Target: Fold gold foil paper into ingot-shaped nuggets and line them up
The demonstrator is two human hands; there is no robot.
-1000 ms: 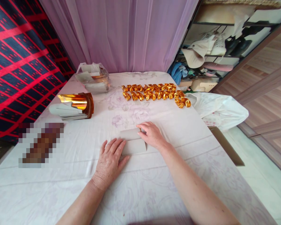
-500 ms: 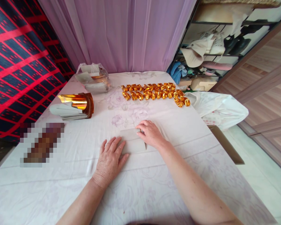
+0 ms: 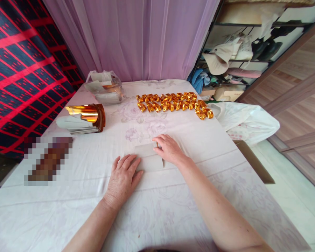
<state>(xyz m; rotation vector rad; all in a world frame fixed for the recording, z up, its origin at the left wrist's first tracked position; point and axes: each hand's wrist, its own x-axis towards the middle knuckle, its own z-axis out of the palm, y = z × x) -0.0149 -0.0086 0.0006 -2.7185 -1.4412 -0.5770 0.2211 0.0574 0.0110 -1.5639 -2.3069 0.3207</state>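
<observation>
A small grey-white sheet of paper (image 3: 148,157) lies flat on the table with the pale flowered cloth (image 3: 173,210). My left hand (image 3: 123,180) rests palm down with its fingertips on the sheet's left edge. My right hand (image 3: 169,149) presses on the sheet's right part, its fingers pinching the upper right corner. Several folded gold foil pieces (image 3: 174,103) lie in rows at the far side of the table.
A stack of gold-and-white foil sheets (image 3: 82,119) lies at the left. A clear bag of more sheets (image 3: 105,87) sits at the back left. A white plastic bag (image 3: 245,122) hangs off the right edge. A purple curtain and cluttered shelves stand behind.
Both hands and the sheet have stayed almost in place; my right fingers shifted slightly on the sheet's upper right corner.
</observation>
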